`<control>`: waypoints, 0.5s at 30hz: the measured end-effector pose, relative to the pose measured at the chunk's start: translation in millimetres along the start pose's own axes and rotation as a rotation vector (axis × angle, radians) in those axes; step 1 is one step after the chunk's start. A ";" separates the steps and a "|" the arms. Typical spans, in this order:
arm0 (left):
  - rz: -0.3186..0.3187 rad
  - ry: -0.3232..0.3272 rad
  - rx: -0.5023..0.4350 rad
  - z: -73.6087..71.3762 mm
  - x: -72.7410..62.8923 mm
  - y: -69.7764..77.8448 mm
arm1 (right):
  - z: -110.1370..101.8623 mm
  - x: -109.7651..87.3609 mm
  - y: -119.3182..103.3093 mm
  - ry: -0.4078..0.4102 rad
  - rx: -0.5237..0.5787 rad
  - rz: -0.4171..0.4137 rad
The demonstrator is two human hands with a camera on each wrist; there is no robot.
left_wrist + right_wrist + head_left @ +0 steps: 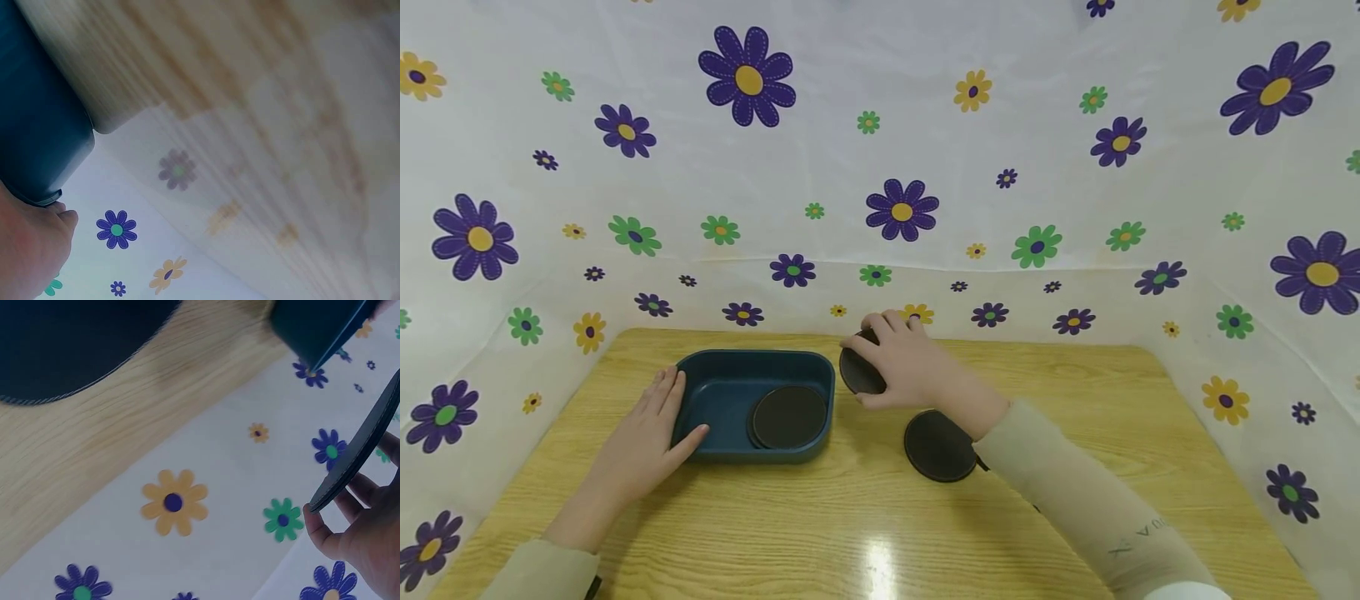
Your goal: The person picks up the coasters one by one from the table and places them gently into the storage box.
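Observation:
My right hand (906, 358) grips a round black coaster (856, 371) by its edges, tilted up beside the right end of a dark blue bin (718, 412). The right wrist view shows the held coaster (359, 450) edge-on, with the thumb and fingers at its rim. Inside the bin, at its right, lies another black coaster (790, 417), with a dark edge showing beneath its left side. My left hand (643, 437) rests along the bin's left end, fingers straight and thumb over the front rim. On the table near my right forearm lies one more black coaster (940, 450).
The bin stands on a light wooden table (775, 533), left of the middle. White flower-printed cloth (820, 150) closes off the back and both sides. A small dark tab (982, 463) shows by the table coaster's right edge, partly behind the sleeve.

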State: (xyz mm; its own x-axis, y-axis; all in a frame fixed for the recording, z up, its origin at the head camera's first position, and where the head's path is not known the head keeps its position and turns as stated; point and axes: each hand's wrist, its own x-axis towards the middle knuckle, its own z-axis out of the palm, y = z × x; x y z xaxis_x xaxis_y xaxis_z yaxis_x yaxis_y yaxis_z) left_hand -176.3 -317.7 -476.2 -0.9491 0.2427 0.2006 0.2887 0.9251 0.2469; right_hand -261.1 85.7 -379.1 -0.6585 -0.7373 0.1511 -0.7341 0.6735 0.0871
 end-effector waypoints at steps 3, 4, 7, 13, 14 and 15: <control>-0.001 -0.005 0.002 0.2 -0.2 -0.4 | -2.7 8.4 -11.6 0.004 -0.008 -0.023; -0.002 -0.008 0.003 0.0 -0.3 -0.3 | -3.5 11.0 -15.6 0.005 -0.004 -0.029; -0.004 -0.015 0.008 0.3 -0.2 -0.7 | -4.1 18.9 -26.8 -0.008 0.005 -0.042; -0.003 -0.013 0.004 -0.1 0.2 0.2 | 0.0 35.7 -47.5 -0.036 0.004 -0.078; -0.003 -0.013 0.003 -0.4 0.1 0.4 | 0.7 38.3 -50.7 -0.043 0.000 -0.086; -0.004 -0.015 0.001 -0.5 0.2 0.5 | 2.2 40.9 -53.6 -0.047 -0.005 -0.092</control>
State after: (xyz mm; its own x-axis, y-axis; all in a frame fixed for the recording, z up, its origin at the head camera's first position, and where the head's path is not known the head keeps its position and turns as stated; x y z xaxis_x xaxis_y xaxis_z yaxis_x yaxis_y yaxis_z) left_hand -176.2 -317.3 -475.6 -0.9520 0.2433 0.1856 0.2848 0.9263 0.2465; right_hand -249.0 19.4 -379.7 -0.5958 -0.7974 0.0963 -0.7908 0.6033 0.1035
